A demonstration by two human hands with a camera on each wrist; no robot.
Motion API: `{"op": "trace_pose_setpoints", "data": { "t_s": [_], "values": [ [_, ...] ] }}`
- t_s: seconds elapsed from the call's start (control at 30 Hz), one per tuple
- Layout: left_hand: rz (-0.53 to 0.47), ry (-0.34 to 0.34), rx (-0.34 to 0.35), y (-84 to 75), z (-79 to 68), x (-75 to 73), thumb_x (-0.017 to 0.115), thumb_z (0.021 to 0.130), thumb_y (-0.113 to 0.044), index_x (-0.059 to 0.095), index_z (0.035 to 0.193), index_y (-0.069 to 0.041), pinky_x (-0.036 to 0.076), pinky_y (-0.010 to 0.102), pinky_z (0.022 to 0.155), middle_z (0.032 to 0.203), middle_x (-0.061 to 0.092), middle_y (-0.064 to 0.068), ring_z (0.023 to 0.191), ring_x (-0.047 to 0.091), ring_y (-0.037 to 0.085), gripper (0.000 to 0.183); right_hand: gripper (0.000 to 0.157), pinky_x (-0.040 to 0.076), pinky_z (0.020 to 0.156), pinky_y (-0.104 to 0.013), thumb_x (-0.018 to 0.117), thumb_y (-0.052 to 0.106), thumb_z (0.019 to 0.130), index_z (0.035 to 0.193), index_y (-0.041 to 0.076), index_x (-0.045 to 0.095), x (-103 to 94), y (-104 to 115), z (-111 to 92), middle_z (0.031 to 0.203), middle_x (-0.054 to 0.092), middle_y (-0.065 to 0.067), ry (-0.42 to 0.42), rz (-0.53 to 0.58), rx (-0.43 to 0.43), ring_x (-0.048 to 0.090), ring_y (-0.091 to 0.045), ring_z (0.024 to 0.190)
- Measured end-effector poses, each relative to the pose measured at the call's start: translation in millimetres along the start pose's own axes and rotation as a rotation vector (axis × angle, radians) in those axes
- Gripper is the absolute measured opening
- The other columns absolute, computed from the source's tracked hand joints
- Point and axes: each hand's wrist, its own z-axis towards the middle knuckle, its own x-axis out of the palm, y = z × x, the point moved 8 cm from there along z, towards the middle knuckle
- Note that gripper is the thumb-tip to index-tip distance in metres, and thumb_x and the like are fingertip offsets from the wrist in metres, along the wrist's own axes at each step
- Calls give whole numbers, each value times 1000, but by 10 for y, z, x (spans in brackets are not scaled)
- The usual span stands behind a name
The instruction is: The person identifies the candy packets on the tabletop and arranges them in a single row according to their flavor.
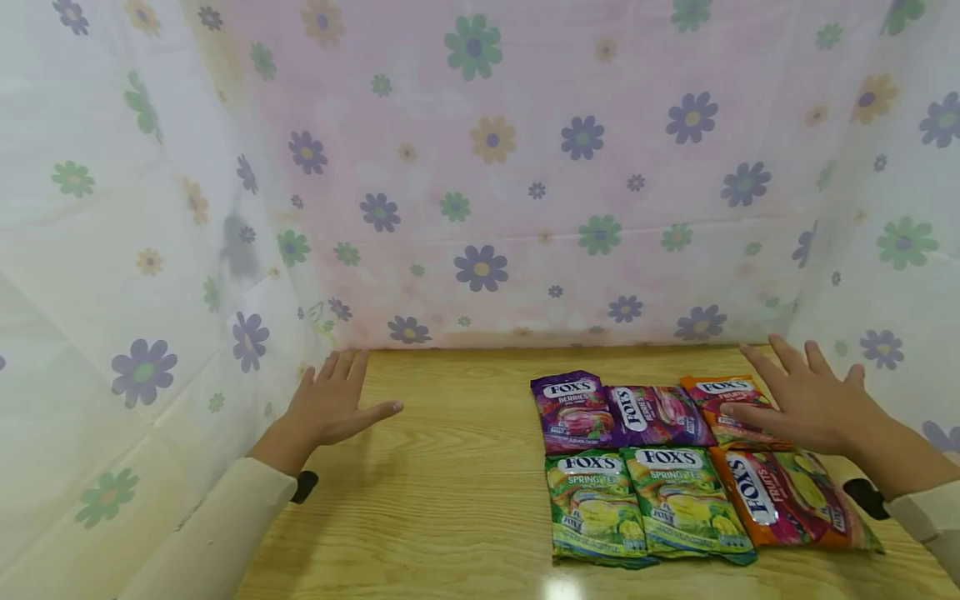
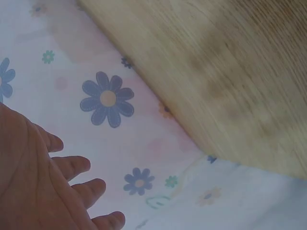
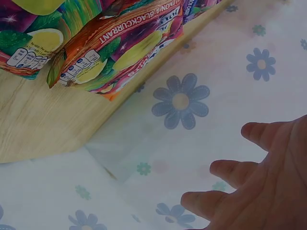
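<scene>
My left hand (image 1: 333,410) hovers over the left part of the wooden table (image 1: 442,492), fingers straight and thumb out to the side, holding nothing. On the right, my right hand (image 1: 817,406) is spread in the air. It overlaps an orange Fox's Fruits candy bag (image 1: 723,388) in the head view and hides part of it. A second Fruits bag (image 1: 795,497) lies nearer the front. Two purple Fox's Berries bags, one upright (image 1: 576,417) and one turned sideways (image 1: 663,417), lie to their left. In front of those are two green Spring Tea bags (image 1: 597,512).
A flowered cloth (image 1: 525,183) stands as a wall behind the table and along both sides. In the right wrist view, the table edge (image 3: 112,115) runs close by the bags. Bare wood lies between my left hand and the bags.
</scene>
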Motion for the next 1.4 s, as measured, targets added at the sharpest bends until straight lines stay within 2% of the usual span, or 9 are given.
{"op": "trace_pose_setpoints", "data": {
  "t_s": [0.3,0.63,0.83,0.97,1.03,1.13,1.23,1.4],
  "values": [
    [3,-27,32,-117,11,10,40,87,-90,19,164,-1,19,78,116,168,24,26,154,22,50,119,109,5,90,-98,51,81,90,167,14,12,20,64,27,163,10,-40,8,5,1,11,-77,138],
    [8,-21,53,-295,94,212,35,86,-93,22,164,-2,20,76,118,168,24,26,154,25,49,120,107,4,91,-98,50,83,89,165,11,23,59,173,89,163,17,-38,-11,10,-11,13,-74,140],
    [-43,-21,85,-474,187,320,36,85,-93,22,164,-4,24,75,118,168,25,25,154,26,48,120,106,3,91,-98,49,82,90,164,11,24,81,261,140,162,21,-37,-16,23,-27,14,-74,140],
    [-91,-4,103,-594,240,382,37,85,-93,20,165,-5,29,68,119,168,25,24,153,28,47,121,106,6,94,-96,51,81,90,163,9,26,57,369,181,161,27,-34,-37,37,-47,22,-69,140],
    [-119,12,104,-652,264,416,37,84,-93,18,166,-6,33,65,118,169,25,22,153,30,47,121,105,12,97,-94,52,80,91,163,7,29,53,427,197,160,31,-32,-49,37,-65,30,-65,139],
    [-172,46,91,-729,290,472,37,83,-94,14,167,-8,36,67,115,171,20,20,153,27,49,122,104,29,101,-85,52,78,92,161,3,31,56,518,216,158,37,-33,-55,40,-96,44,-60,134],
    [-233,78,64,-783,309,523,39,81,-96,9,168,-12,35,70,114,173,14,18,154,23,51,124,103,46,96,-74,50,79,93,159,2,36,56,596,237,155,42,-34,-53,53,-112,53,-58,128],
    [-297,101,44,-877,323,560,42,81,-95,5,168,-14,34,72,114,173,12,18,154,19,53,124,100,48,93,-73,49,80,92,157,3,41,100,657,284,153,44,-35,-24,87,-107,53,-59,126]
  ]
}}
